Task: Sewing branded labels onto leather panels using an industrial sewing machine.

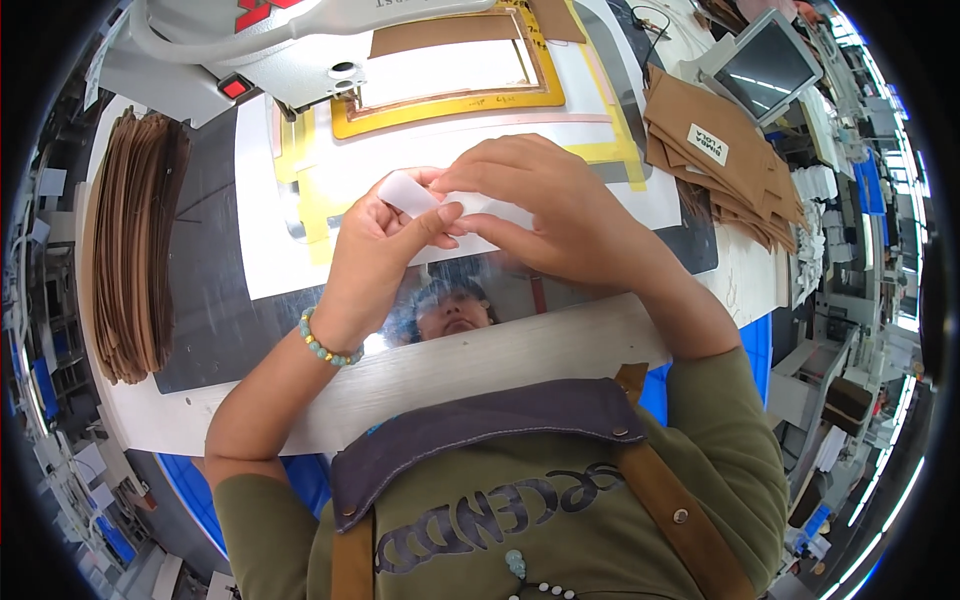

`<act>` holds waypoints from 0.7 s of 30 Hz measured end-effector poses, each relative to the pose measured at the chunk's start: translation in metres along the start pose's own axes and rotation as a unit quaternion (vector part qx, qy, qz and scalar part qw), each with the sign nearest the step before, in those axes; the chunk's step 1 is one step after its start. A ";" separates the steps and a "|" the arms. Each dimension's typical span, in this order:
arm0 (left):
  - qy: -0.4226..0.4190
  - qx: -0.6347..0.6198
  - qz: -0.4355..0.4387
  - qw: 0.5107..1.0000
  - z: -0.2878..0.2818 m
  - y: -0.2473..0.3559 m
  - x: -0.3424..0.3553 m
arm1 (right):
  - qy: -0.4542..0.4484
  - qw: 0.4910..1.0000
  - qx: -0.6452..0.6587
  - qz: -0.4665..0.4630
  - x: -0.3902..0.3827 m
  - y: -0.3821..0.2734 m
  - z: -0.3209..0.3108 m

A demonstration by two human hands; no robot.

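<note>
A small white slip (408,194), perhaps a label or piece of backing paper, is held up over the middle of the work surface. My left hand (385,225) is closed on it, the thumb pressing across its lower end. From the right, my right hand (550,195) curves over the slip's other end, index finger and thumb meeting it beside the left fingertips. Those fingers partly cover the slip. Beneath both hands lies a white sheet (270,245) with yellow tape. Beyond them, a yellow-edged frame (450,103) with brown and white pieces inside lies flat.
A white machine (175,75) with a red button overhangs the upper left. A tall stack of brown pieces (135,245) stands at left. Brown flat pieces (715,150), one bearing a white label, pile up at right below a grey screen (765,65). The shiny metal plate (215,220) reflects.
</note>
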State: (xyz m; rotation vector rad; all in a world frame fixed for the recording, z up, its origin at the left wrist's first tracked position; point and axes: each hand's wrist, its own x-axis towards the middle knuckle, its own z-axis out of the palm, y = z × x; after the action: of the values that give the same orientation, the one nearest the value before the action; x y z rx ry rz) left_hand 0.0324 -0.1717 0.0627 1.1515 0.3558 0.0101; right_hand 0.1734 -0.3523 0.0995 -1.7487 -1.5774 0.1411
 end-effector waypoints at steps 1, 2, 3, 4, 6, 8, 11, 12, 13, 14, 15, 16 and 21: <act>0.000 -0.006 0.020 1.000 -0.001 0.000 -0.001 | -0.020 1.000 -0.001 0.011 0.002 0.001 0.001; 0.009 0.006 0.003 1.000 -0.004 0.002 -0.001 | -0.019 1.000 -0.001 0.011 0.004 0.003 0.001; 0.001 0.019 0.008 1.000 -0.007 0.004 -0.002 | -0.043 0.997 0.029 0.052 0.005 0.004 0.001; -0.002 0.033 0.017 0.999 -0.010 0.005 -0.003 | -0.066 0.992 0.059 0.093 0.006 0.004 0.001; -0.020 0.030 0.028 0.999 -0.013 0.008 -0.005 | -0.055 0.985 0.118 0.117 0.007 0.004 0.002; -0.035 0.025 0.044 0.998 -0.016 0.011 -0.005 | -0.045 0.973 0.174 0.142 0.007 0.003 0.002; -0.022 0.025 0.016 0.999 -0.018 0.016 -0.002 | -0.062 0.844 0.438 0.304 0.003 0.001 0.000; -0.046 -0.012 0.003 0.999 -0.019 0.018 0.001 | -0.065 0.820 0.470 0.320 0.002 0.001 0.000; -0.064 -0.049 0.000 0.997 -0.019 0.019 0.002 | -0.062 0.794 0.524 0.304 0.001 0.001 -0.001; -0.070 -0.049 -0.011 0.996 -0.018 0.018 0.002 | -0.067 0.793 0.503 0.338 0.000 0.002 -0.001; -0.058 -0.053 -0.014 0.997 -0.017 0.017 0.002 | -0.089 0.785 0.513 0.335 0.000 0.003 -0.001; -0.053 -0.058 -0.008 0.997 -0.016 0.017 0.002 | -0.110 0.778 0.526 0.326 0.000 0.005 0.000; -0.023 0.038 -0.013 0.999 -0.016 0.014 0.002 | -0.119 0.813 0.451 0.349 0.000 0.007 0.003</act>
State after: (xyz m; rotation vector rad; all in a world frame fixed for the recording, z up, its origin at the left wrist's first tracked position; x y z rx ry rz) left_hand 0.0326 -0.1509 0.0689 1.2199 0.3319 -0.0526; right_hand 0.1769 -0.3502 0.0933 -1.4209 -0.6783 1.2861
